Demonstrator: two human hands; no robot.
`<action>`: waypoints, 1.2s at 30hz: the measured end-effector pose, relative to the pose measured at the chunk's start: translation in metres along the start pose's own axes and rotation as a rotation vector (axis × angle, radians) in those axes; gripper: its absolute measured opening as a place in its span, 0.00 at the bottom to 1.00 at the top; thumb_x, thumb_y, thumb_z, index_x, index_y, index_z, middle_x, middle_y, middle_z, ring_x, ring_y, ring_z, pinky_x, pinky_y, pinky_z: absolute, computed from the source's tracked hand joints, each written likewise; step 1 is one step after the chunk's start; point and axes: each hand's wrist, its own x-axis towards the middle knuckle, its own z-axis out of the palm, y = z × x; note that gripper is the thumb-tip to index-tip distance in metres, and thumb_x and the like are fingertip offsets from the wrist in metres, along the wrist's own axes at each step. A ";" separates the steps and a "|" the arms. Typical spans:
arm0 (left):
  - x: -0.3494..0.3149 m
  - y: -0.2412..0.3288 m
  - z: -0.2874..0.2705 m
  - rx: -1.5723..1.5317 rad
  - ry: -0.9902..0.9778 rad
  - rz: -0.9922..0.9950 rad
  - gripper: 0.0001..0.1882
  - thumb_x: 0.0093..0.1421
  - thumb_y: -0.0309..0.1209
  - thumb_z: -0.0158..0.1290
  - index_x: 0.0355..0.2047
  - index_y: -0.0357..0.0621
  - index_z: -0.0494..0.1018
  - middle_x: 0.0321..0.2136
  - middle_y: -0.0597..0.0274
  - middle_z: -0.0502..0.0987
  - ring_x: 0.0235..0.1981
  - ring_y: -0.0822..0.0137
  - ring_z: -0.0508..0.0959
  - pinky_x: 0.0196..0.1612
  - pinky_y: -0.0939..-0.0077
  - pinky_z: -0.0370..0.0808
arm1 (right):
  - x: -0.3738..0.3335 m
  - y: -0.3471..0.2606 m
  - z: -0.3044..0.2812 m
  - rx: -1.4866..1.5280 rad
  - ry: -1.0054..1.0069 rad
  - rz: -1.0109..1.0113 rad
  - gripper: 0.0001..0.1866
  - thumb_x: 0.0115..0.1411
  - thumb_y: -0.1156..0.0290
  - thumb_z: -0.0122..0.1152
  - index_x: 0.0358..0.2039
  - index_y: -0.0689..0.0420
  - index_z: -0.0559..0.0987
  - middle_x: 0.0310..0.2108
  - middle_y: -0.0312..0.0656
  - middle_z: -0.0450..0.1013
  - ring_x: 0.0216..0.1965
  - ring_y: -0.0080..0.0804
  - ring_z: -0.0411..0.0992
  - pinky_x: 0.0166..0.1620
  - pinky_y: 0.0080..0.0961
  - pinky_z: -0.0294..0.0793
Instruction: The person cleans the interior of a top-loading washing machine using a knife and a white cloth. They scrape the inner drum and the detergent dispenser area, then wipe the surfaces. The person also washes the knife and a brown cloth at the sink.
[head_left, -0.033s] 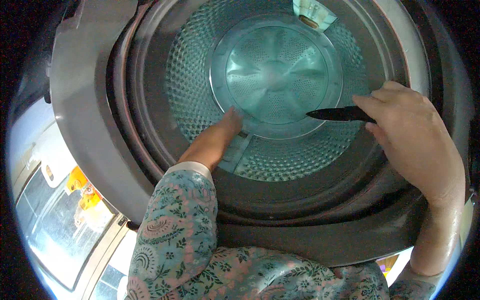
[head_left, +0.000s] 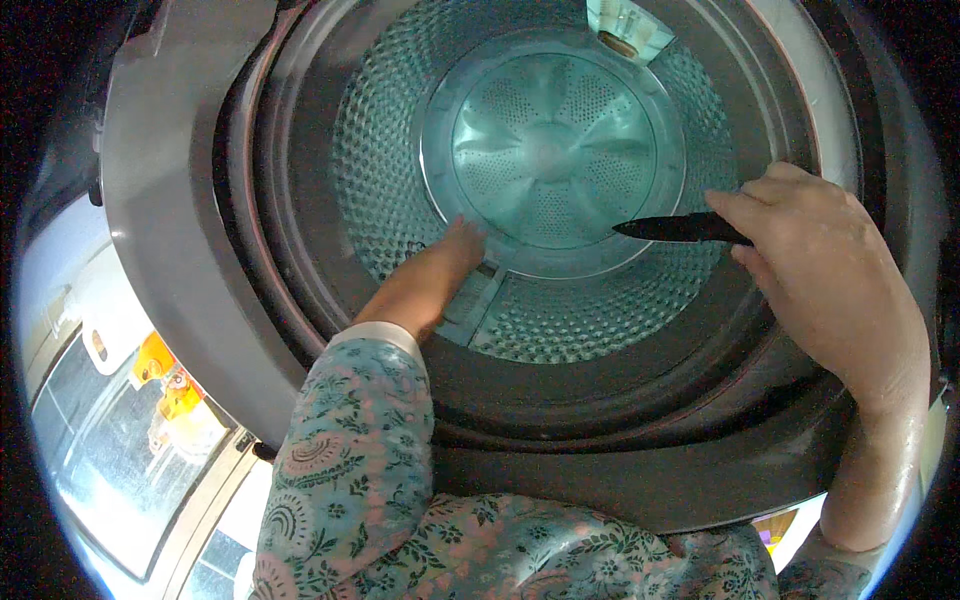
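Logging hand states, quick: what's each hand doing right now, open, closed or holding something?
Left hand: inside the metal drum; open or closed can't be told.
Right hand: closed on a dark knife-like tool.

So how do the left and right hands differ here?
Place: the left hand reaches into the drum; the right hand is by the right side of the opening.
Grip: the right hand holds what looks like a black knife; whether the left hand holds anything is unclear.
Size: the left hand looks smaller than the right hand.
Shared: both are ungloved.
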 end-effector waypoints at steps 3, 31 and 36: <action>0.000 0.002 0.001 0.017 0.037 0.037 0.20 0.56 0.40 0.46 0.49 0.55 0.71 0.53 0.67 0.68 0.59 0.59 0.61 0.62 0.47 0.43 | 0.000 0.000 0.001 -0.019 -0.011 0.019 0.14 0.45 0.78 0.60 0.36 0.62 0.75 0.28 0.44 0.71 0.36 0.42 0.69 0.41 0.35 0.69; 0.087 0.016 0.078 -0.411 -0.234 0.062 0.19 0.53 0.38 0.47 0.46 0.51 0.73 0.50 0.63 0.71 0.53 0.59 0.69 0.56 0.39 0.53 | 0.005 -0.004 -0.004 -0.025 -0.081 0.019 0.16 0.46 0.78 0.59 0.38 0.62 0.75 0.30 0.45 0.72 0.38 0.42 0.69 0.43 0.35 0.69; 0.005 0.020 0.014 -0.227 0.089 0.031 0.21 0.54 0.42 0.48 0.47 0.53 0.73 0.54 0.64 0.68 0.60 0.56 0.59 0.61 0.41 0.41 | 0.001 0.000 0.000 -0.012 -0.048 0.033 0.16 0.46 0.78 0.59 0.38 0.62 0.75 0.30 0.45 0.72 0.38 0.42 0.69 0.44 0.35 0.69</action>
